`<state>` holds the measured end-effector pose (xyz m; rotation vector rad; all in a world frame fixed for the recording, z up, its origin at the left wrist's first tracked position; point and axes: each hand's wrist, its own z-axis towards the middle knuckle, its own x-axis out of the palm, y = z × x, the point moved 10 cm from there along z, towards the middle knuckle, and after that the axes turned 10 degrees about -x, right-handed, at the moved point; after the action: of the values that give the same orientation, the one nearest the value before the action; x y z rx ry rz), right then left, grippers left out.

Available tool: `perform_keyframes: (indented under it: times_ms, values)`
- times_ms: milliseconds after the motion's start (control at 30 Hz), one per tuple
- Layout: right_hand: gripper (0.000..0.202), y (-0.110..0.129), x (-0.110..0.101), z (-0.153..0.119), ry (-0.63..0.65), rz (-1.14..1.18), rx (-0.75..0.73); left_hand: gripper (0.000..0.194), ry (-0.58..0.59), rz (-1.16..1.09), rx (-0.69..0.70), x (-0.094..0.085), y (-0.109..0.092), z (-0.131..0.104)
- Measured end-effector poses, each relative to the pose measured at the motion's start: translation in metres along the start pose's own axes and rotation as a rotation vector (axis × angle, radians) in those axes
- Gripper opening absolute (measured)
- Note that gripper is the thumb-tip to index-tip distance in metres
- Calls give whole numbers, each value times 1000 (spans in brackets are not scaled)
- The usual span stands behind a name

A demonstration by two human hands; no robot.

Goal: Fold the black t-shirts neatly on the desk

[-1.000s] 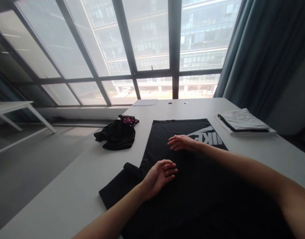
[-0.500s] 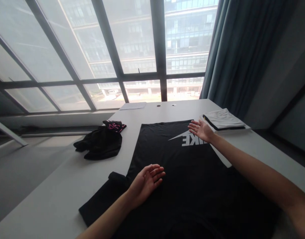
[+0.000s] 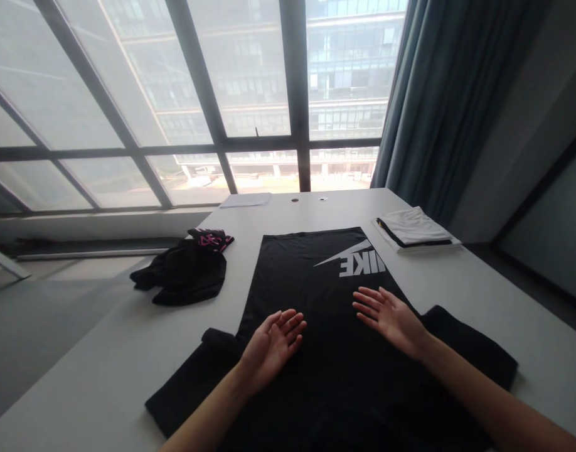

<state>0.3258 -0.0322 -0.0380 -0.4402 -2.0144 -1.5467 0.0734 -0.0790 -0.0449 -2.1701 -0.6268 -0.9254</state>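
A black T-shirt (image 3: 307, 276) lies spread on the white table, its hem toward the window and its sleeves out to both sides. A white swoosh and upside-down NIKE lettering (image 3: 362, 263) show near its far right edge. My left hand (image 3: 273, 345) is over the left part of the shirt, palm up, fingers stretched and holding nothing. Over the right part, below the lettering, my right hand (image 3: 391, 320) is also palm up with its fingers apart. Whether either hand touches the cloth I cannot tell. The collar end is dark and runs out of view at the bottom.
A crumpled black garment (image 3: 189, 273) with pink markings lies at the table's left edge. Folded white and black clothes (image 3: 417, 227) are stacked at the right. A white sheet (image 3: 245, 200) lies at the far end, before the windows. A blue-grey curtain (image 3: 420, 94) hangs at right.
My right hand has come back from the lettering toward me, uncovering the print and the right sleeve. My left hand has stayed nearly in place. The view has shifted slightly.
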Motion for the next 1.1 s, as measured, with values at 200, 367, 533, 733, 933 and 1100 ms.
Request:
perform_keyframes:
  times_ms: [200, 367, 533, 733, 933, 1100]
  values:
    - [44, -5, 8, -10, 59, 198, 3, 19, 35, -27, -88, -6, 1, 6]
    - [46, -16, 6, -20, 69, 281, 5, 16, 49, -112, -147, -29, 14, 2]
    - [44, -26, 3, -23, 77, 272, 2, 16, 23, -152, -155, -42, 21, 0]
    - [39, 0, 4, -19, 107, 215, -19, 19, 82, -11, -103, -4, 5, 0]
    - [35, 6, 5, -16, 164, 167, -74, 24, 124, 83, -42, 11, 3, 1]
    - [36, 8, 5, -17, 201, 128, -92, 25, 163, 139, -14, 14, 3, 5]
